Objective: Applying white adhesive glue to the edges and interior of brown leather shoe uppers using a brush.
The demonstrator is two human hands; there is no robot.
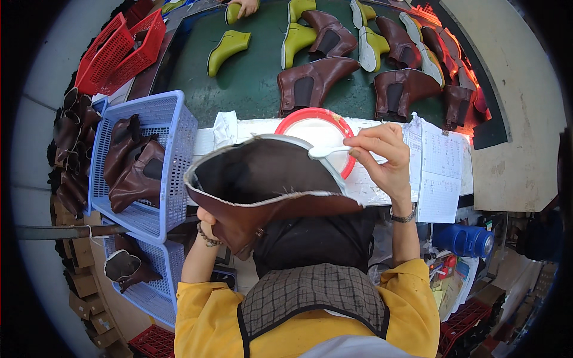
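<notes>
A brown leather boot upper [262, 210] is held up in front of me, its wide opening and dark lining facing up. A pale strip runs along its rim. My left hand [206, 216] grips it from below at the left, most fingers hidden behind the leather. Pinched in my right hand [385, 156] is a slim white applicator [331, 151] with a rounded end, which lies at the far right part of the rim. Whether it has bristles I cannot tell. Just beyond the boot sits a red-rimmed round tub [316, 113] with a whitish inside.
Brown boots [316, 83] and yellow-green boots [230, 51] stand on a green conveyor belt [250, 89]; another person's hand [245, 6] touches one. Blue baskets [173, 167] with boots are at left, red baskets [149, 45] beyond. At right are written sheets [439, 164] and a blue bottle [462, 240].
</notes>
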